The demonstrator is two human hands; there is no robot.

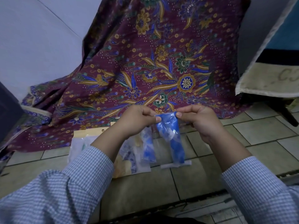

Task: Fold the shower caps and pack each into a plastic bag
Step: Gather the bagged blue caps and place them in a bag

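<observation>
Clear plastic bag point(172, 139) w/ rolled blue shower cap point(175, 143) inside is held up above tiled floor point(267, 152), hanging vertical, centre of view. Bag's top edge is pinched at both corners: left hand point(137, 118) clenched on left corner betw. thumb and forefinger, right hand point(199, 120) clenched on right corner the same way. Bag bottom strip seen just above floor tile; contact w/ floor can't be told.

On floor below left forearm, a small pile of packets point(139, 156) is laid: one w/ blue-white cap, others w/ pale floral print, partly hidden by arm. A header-card pack point(87, 135) w/ punched hole is seen behind them, touching the pile.

Maroon batik cloth point(145, 62) w/ blue-gold flowers is draped at far edge of floor. Beige towel point(275, 81) hung at far right. Checked blue-white sleeves point(77, 183) worn on both arms.
</observation>
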